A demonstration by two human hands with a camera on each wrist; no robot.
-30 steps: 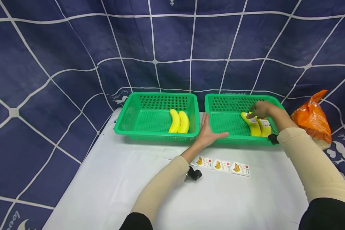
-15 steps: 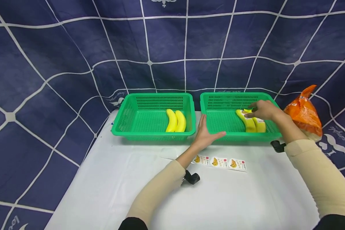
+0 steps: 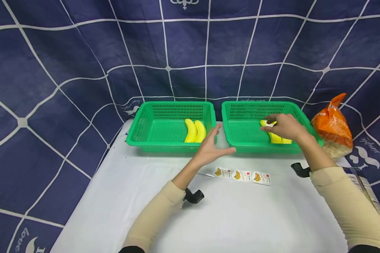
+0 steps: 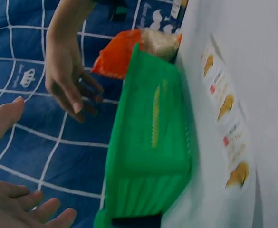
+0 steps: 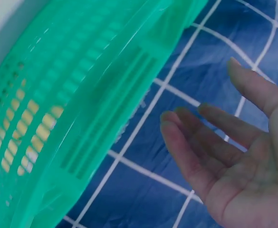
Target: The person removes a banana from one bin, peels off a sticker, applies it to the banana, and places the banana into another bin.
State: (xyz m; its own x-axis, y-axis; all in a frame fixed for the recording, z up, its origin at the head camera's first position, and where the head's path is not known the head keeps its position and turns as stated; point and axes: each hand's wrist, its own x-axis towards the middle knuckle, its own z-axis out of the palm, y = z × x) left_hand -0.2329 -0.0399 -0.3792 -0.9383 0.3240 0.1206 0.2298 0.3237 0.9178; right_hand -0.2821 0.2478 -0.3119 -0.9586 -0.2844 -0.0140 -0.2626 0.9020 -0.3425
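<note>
Compared with half a second ago, the left hand [image 3: 208, 151] has drawn leftward: its thumb, which overlapped the front rim of the right green basket [image 3: 240, 131], now reaches only to that basket's front left corner, and its fingers cross the front right corner of the left green basket [image 3: 168, 131]. It is empty, fingers spread. The right hand [image 3: 285, 127] has shifted a little lower and leftward over the right basket, hiding more of the two labelled bananas [image 3: 274, 138] near its right end; the right wrist view shows that hand's fingers loosely bent, grasping nothing. The two bananas [image 3: 201, 132] at the left basket's right end stay put. Both baskets remain by the tabletop's [image 3: 240, 218] far edge, the banana sticker strip [image 3: 241, 175] in front, the orange plastic bag [image 3: 334, 121] near the far right corner.
</note>
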